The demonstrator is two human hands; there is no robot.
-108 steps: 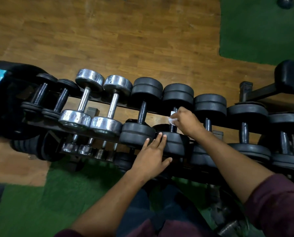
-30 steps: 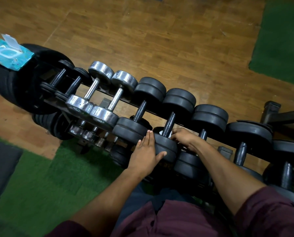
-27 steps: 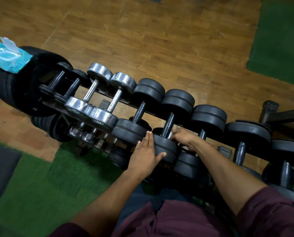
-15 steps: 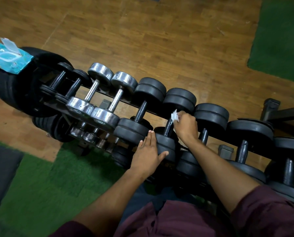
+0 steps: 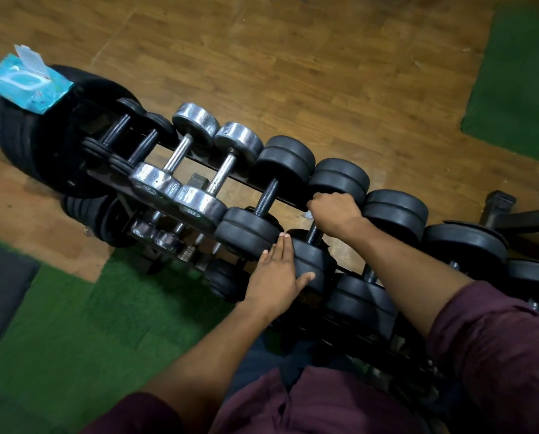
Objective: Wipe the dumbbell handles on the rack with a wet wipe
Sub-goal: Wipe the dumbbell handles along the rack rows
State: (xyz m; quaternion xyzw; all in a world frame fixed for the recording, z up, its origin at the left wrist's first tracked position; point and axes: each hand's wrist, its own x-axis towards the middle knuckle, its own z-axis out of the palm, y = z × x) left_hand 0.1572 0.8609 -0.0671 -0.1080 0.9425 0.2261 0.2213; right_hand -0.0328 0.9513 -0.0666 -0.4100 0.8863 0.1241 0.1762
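Down on the top shelf of the rack (image 5: pixel 199 156), the right hand (image 5: pixel 335 213) is curled around the upper part of a black dumbbell's handle (image 5: pixel 313 234), just below the far weight head (image 5: pixel 340 180), and a small white scrap of the wet wipe (image 5: pixel 308 215) peeks out at the hand's lower left edge. The left hand (image 5: pixel 277 277) lies flat with straight fingers on the near weight head (image 5: pixel 312 261) of that same dumbbell, thumb spread toward the right, gripping nothing. This dumbbell sits about midway along the row, between another black dumbbell (image 5: pixel 266 198) on its left and more black ones on its right, one of which the right forearm partly covers. Further left along the shelf are two chrome dumbbells (image 5: pixel 180 155) and, at the rack's left end, two thin black ones (image 5: pixel 118 131). A pale blue wipes packet (image 5: pixel 27 86) with its flap lifted rests on a stack of black weight plates (image 5: pixel 36 136) just beyond the rack's left end. Smaller chrome dumbbells lie on a lower shelf. Under everything is a wooden floor (image 5: pixel 293 73) with green mats (image 5: pixel 74 324) near the person and at the far right.
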